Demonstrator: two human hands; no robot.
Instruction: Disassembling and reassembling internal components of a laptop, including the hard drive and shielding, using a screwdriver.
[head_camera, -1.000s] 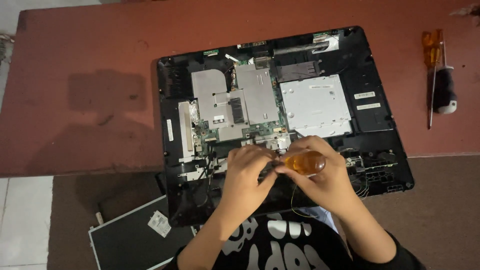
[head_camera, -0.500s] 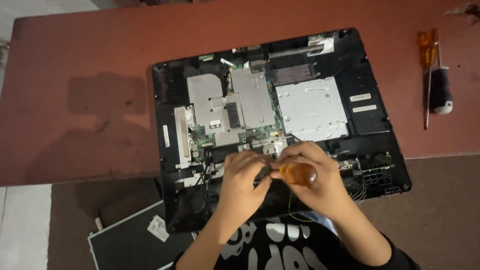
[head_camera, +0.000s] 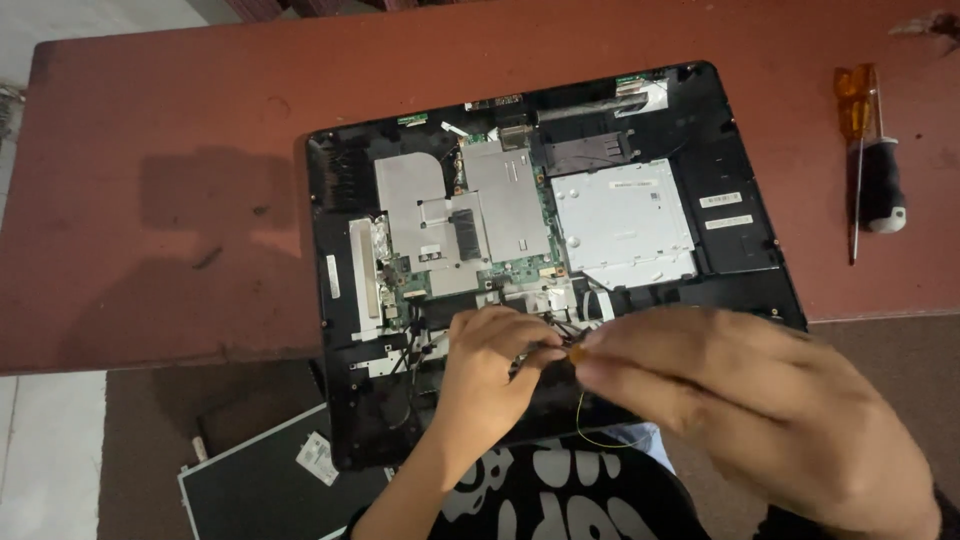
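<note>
An opened black computer case (head_camera: 750, 250) lies on the red-brown table (head_camera: 180, 150), showing metal shields, a green board and a silver drive (head_camera: 620, 220). My left hand (head_camera: 490, 365) rests at the case's near edge, fingers curled around a bunch of black cables (head_camera: 545, 340). My right hand (head_camera: 740, 400), blurred, is at the same spot, fingertips pinched on an orange screwdriver (head_camera: 578, 352), of which only a small orange part shows. The two hands almost touch. A thin yellow wire (head_camera: 590, 430) hangs just below them.
Two more screwdrivers lie on the table at the right: one with an orange handle (head_camera: 852, 100), one with a black and white handle (head_camera: 882, 190). A detached dark panel (head_camera: 260, 490) rests low at the left, below the table edge.
My right hand has closed over the orange handle, which showed plainly before. The view has shifted, so the case sits further right and higher. My left hand stays at the cables.
</note>
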